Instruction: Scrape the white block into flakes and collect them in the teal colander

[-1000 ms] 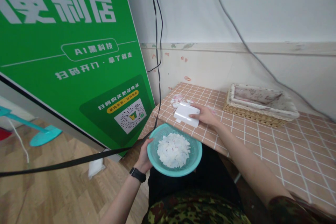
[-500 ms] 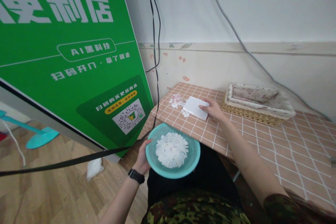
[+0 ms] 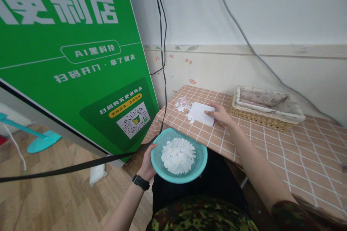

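Note:
My left hand [image 3: 148,161] grips the left rim of a turquoise mesh basket [image 3: 159,175], thumb over the edge and fingers underneath. A heap of white paper scraps [image 3: 178,155] lies in the basket, which is at the table's front edge above my lap. On the table, my right hand [image 3: 220,114] is closed on the right edge of a flat white card [image 3: 200,112], thumb on top. Beside the card's left edge are more paper scraps [image 3: 183,104], some pinkish. A few scraps show at the card's lower left corner; whatever is under it is hidden.
A checked brown tablecloth [image 3: 273,155] covers the table. A cloth-lined wicker basket [image 3: 260,118] stands by the wall. Left is a tall green panel [image 3: 89,97]; a black strap [image 3: 81,165] crosses before it. A white bag [image 3: 97,174] lies on the floor.
The white card has tilted slightly and shifted a little downward at its left side over the scraps. My left hand and the mesh basket have hardly moved.

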The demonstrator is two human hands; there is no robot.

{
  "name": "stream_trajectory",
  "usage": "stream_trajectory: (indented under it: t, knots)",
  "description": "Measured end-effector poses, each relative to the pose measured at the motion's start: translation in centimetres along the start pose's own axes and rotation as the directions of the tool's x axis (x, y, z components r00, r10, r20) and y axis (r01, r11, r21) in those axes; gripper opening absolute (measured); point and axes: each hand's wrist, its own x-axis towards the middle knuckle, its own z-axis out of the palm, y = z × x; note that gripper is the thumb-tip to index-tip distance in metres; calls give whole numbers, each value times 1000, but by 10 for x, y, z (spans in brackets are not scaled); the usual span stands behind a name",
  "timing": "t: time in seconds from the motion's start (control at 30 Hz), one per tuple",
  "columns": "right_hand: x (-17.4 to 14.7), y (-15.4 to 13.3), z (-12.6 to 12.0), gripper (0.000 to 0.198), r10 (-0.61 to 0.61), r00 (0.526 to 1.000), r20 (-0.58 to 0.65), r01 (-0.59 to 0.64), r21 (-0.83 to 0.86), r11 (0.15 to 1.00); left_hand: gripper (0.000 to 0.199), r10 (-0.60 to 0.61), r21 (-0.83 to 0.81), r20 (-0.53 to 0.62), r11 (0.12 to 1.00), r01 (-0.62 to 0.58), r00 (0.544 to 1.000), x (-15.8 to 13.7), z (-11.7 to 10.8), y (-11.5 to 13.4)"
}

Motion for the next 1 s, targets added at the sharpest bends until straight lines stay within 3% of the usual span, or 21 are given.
stream_trajectory:
  t: [0.17, 0.33, 0.43, 0.67, 0.87, 1.0]
  knots:
    - [-2, -6, 1, 39, 25, 999, -24, -24, 43, 999, 38, -18, 20, 25, 1000, 18, 1000, -1, 1, 0]
    - [-6, -13, 3, 35, 73, 989, 130, -96, 185, 978, 37, -31, 22, 26, 999, 31, 999, -2, 2, -2]
    - [-7, -15, 1, 35, 75, 984, 159, -114, 257, 960, 35, -24, 29, 15, 999, 24, 1000, -2, 2, -3]
    - [-11, -19, 0, 36, 102, 962, 253, -164, 240, 957, 31, -6, 60, 43, 998, 3, 999, -4, 5, -6]
    - [-12, -26, -1, 33, 79, 976, 201, -112, 159, 981, 22, 11, 56, -1, 998, -11, 1000, -1, 4, -4]
    - [-14, -33, 1, 34, 93, 959, 268, -136, 145, 980, 22, 29, 66, 2, 997, -29, 1000, 4, 1, -2]
